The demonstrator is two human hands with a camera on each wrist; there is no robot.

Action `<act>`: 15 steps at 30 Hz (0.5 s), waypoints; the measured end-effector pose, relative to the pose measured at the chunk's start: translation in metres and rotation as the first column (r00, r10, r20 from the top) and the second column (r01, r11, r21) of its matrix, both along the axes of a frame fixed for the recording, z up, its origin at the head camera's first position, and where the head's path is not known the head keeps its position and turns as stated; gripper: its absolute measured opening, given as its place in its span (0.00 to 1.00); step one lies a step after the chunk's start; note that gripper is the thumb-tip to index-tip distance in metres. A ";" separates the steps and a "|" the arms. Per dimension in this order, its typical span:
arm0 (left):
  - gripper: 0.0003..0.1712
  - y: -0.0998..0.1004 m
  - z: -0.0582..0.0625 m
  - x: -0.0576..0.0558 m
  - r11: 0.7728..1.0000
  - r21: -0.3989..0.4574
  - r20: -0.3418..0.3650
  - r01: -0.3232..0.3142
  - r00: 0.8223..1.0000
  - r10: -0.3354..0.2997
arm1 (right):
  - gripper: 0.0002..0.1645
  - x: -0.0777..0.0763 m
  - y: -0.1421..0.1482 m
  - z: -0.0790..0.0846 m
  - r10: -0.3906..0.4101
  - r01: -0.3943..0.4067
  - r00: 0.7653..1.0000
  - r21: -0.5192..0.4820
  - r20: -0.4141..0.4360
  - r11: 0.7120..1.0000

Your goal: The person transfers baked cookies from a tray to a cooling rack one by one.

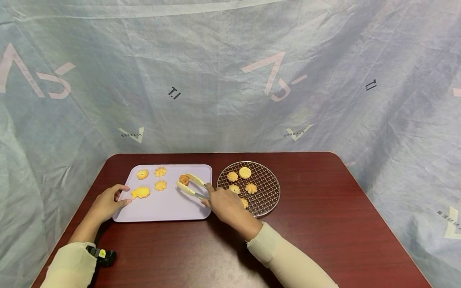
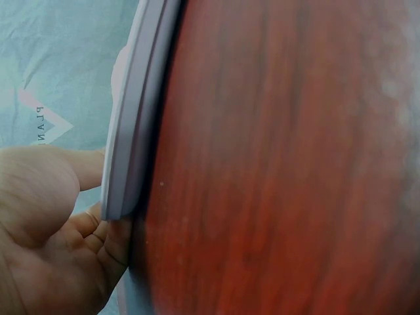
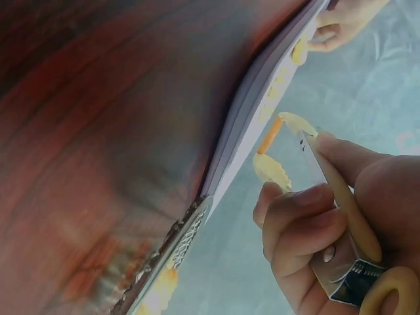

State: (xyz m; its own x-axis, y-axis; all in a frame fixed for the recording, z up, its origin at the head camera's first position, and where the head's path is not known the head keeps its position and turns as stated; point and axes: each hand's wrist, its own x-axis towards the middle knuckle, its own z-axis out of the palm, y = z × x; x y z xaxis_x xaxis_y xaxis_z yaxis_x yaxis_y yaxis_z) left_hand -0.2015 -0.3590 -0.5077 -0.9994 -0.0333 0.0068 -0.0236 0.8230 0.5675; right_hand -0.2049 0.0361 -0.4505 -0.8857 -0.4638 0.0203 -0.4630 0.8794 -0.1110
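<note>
My left hand grips the left edge of a pale lilac tray, thumb and fingers at its rim. In my right hand is a pair of tongs with cream tips and metal arms. Between the tips sits a browner, round swirled cookie, over the right half of the tray; the right wrist view shows this cookie edge-on, apart from the tray. Farther left on the tray lie a fish-shaped cookie, a ring-shaped cookie and two flower-shaped cookies.
Right of the tray is a round wire rack bearing several cookies, among them a round one and a star-shaped one. My right forearm partly covers its near left side. Both stand on a dark red wooden table, with a printed cloth hanging behind.
</note>
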 end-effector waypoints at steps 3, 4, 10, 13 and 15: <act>0.24 0.000 0.000 0.000 1.000 0.000 -0.004 0.005 1.000 -0.005 | 0.41 0.000 0.003 0.001 -0.001 0.001 1.000 -0.003 0.002 1.000; 0.24 0.000 0.000 0.000 1.000 0.000 -0.004 0.006 1.000 -0.006 | 0.41 0.000 0.004 0.000 0.001 -0.001 1.000 -0.009 0.001 1.000; 0.24 0.000 0.001 0.000 1.000 0.004 0.000 0.005 1.000 -0.005 | 0.40 0.001 0.011 0.001 0.013 -0.014 1.000 -0.032 -0.015 0.999; 0.24 0.000 0.002 0.001 1.000 0.002 0.000 0.005 1.000 -0.005 | 0.40 0.002 0.014 0.001 0.012 -0.013 1.000 -0.043 -0.020 0.999; 0.24 0.000 0.002 0.001 1.000 0.001 0.002 0.006 1.000 -0.006 | 0.39 0.003 0.017 0.001 0.017 -0.019 0.999 -0.054 -0.036 0.998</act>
